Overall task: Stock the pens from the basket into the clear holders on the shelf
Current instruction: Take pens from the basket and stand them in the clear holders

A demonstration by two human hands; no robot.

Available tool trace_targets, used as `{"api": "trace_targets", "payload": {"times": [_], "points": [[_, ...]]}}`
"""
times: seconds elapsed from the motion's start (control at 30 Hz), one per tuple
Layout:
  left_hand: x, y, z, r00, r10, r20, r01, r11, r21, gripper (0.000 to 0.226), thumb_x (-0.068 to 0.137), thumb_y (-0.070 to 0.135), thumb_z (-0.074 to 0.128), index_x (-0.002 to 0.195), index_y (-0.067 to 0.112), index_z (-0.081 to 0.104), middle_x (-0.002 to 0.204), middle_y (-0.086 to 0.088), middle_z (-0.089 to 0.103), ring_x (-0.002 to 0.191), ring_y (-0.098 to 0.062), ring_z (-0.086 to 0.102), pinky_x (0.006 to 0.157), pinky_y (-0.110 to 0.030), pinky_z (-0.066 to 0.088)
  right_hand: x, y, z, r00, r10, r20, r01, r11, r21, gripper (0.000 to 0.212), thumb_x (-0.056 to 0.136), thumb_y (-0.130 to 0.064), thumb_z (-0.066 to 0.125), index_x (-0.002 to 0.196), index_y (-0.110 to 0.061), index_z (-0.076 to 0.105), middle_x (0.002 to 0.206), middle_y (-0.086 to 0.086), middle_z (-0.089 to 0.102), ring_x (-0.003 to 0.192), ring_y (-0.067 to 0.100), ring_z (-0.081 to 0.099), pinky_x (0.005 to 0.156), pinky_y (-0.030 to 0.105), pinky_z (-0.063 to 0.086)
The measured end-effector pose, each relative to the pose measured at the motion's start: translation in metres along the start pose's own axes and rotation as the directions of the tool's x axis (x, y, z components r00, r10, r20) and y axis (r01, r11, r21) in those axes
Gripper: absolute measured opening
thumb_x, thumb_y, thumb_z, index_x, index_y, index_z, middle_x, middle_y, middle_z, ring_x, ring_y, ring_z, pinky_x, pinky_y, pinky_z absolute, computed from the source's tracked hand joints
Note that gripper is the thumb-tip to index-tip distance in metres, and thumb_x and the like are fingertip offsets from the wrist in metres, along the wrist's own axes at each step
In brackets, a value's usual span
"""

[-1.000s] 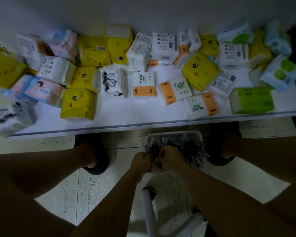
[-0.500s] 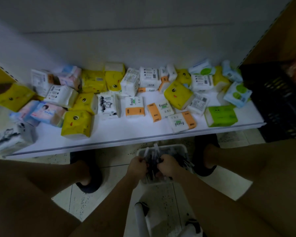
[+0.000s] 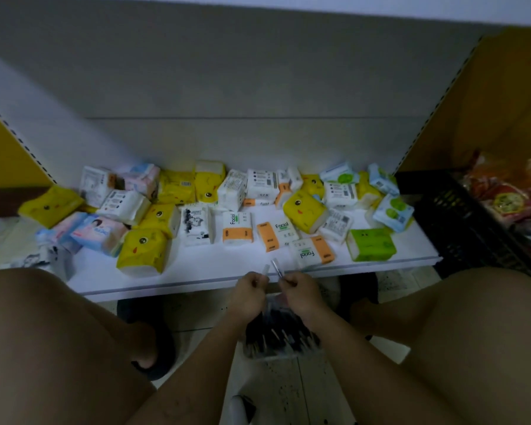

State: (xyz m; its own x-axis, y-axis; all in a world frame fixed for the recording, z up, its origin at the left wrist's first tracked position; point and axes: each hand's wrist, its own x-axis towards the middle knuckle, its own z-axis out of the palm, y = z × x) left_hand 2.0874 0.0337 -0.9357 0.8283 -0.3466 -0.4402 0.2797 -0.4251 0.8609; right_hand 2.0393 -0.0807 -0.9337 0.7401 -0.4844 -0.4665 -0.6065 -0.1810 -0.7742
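Pointing toward the shelf [image 3: 196, 271], pens [image 3: 277, 267] jut from fingers [image 3: 256, 283].

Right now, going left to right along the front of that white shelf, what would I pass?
You'd pass a yellow duck-face pack → black-and-white cartoon pack → upright orange Facial pack → green pack → black crate.

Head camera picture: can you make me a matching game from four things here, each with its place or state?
Things:
1 green tissue pack
2 basket
3 black crate
4 left hand

Places or states:
a on the white shelf, right end
b grips a pen
c low down, in front of the shelf
d past the shelf's right end

Pairs: 1-a, 2-c, 3-d, 4-b.
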Motion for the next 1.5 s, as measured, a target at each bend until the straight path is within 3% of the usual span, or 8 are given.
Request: {"api": "trace_targets", "payload": {"times": [0.17,0.47,0.67,0.8,0.93,1.1,1.3,1.5], "points": [[-0.007,0.031,-0.012,0.991,0.107,-0.085,-0.116,0.986,-0.121,0.014,0.099,0.024,0.05,0.099,0.013,0.059,0.079,-0.012,0.07,0.068,-0.023,0.066,0.069,-0.038,0.056,-0.013,-0.029,-0.007,0.969,-0.22,-0.112,0.212,0.974,-0.075,0.019,0.098,-0.025,0.051,0.112,-0.023,0.062,0.094,-0.005,0.064,0.083,0.014,0.058,0.066,0.027,0.045],[-0.022,0.101,-0.042,0.964,0.234,-0.125,-0.258,0.935,-0.244,0.014,0.098,0.018,0.051,0.103,0.005,0.055,0.093,-0.011,0.064,0.084,-0.02,0.071,0.074,-0.041,0.06,-0.022,-0.095,-0.03,0.917,-0.339,-0.21,0.371,0.918,0.138,0.023,0.095,-0.028,0.056,0.078,-0.02,0.069,0.073,0.003,0.064,0.071,0.021,0.058,0.072,0.046,0.051],[-0.037,0.159,-0.071,0.905,0.391,-0.168,-0.418,0.893,-0.168,0.008,0.094,0.014,0.059,0.098,0.007,0.06,0.084,-0.006,0.064,0.081,-0.017,0.069,0.074,-0.039,0.06,-0.039,-0.146,-0.06,0.797,-0.549,-0.252,0.59,0.796,0.135,0.014,0.091,-0.02,0.065,0.079,-0.026,0.068,0.074,-0.01,0.067,0.073,0.004,0.062,0.067,0.025,0.048],[-0.054,0.203,-0.095,0.813,0.561,-0.158,-0.569,0.822,-0.009,0.014,0.09,0.014,0.063,0.095,0.026,0.061,0.08,-0.009,0.065,0.077,-0.022,0.066,0.075,-0.033,0.055,-0.055,-0.184,-0.085,0.711,-0.652,-0.263,0.695,0.709,0.122,0.022,0.088,-0.017,0.07,0.079,-0.036,0.063,0.079,-0.009,0.068,0.078,0.013,0.066,0.07,0.031,0.053],[-0.08,0.248,-0.112,0.686,0.71,-0.16,-0.711,0.701,0.064,0.025,0.09,0.01,0.064,0.109,0.026,0.06,0.079,-0.008,0.061,0.064,-0.005,0.056,0.062,-0.016,0.046,-0.077,-0.223,-0.105,0.614,-0.743,-0.268,0.786,0.609,0.112,0.025,0.087,-0.014,0.07,0.087,-0.037,0.06,0.084,-0.005,0.064,0.08,0.01,0.064,0.073,0.023,0.053],[-0.107,0.289,-0.134,0.544,0.822,-0.172,-0.809,0.568,0.154,0.034,0.089,0.01,0.065,0.116,0.03,0.062,0.088,-0.012,0.065,0.075,-0.025,0.064,0.071,-0.037,0.055,-0.106,-0.273,-0.123,0.499,-0.823,-0.273,0.867,0.481,0.132,0.022,0.085,-0.009,0.072,0.084,-0.028,0.061,0.08,-0.008,0.063,0.068,-0.008,0.057,0.068,0.01,0.048],[-0.137,0.334,-0.167,0.424,0.872,-0.245,-0.832,0.482,0.275,0.031,0.085,0.014,0.071,0.108,0.032,0.061,0.088,0.006,0.068,0.071,-0.007,0.068,0.066,-0.032,0.058,-0.13,-0.324,-0.136,0.41,-0.872,-0.268,0.911,0.406,0.072,0.044,0.086,-0.018,0.071,0.124,-0.033,0.056,0.09,-0.004,0.064,0.081,0.009,0.066,0.077,0.026,0.056],[-0.158,0.376,-0.204,0.32,0.894,-0.312,-0.83,0.424,0.363,0.03,0.082,0.015,0.074,0.104,0.03,0.062,0.087,0.005,0.069,0.074,-0.008,0.069,0.071,-0.033,0.06,-0.147,-0.382,-0.139,0.296,-0.927,-0.229,0.955,0.291,0.058,0.031,0.086,-0.016,0.071,0.111,-0.033,0.063,0.094,-0.002,0.065,0.084,0.017,0.069,0.076,0.04,0.059]]}}
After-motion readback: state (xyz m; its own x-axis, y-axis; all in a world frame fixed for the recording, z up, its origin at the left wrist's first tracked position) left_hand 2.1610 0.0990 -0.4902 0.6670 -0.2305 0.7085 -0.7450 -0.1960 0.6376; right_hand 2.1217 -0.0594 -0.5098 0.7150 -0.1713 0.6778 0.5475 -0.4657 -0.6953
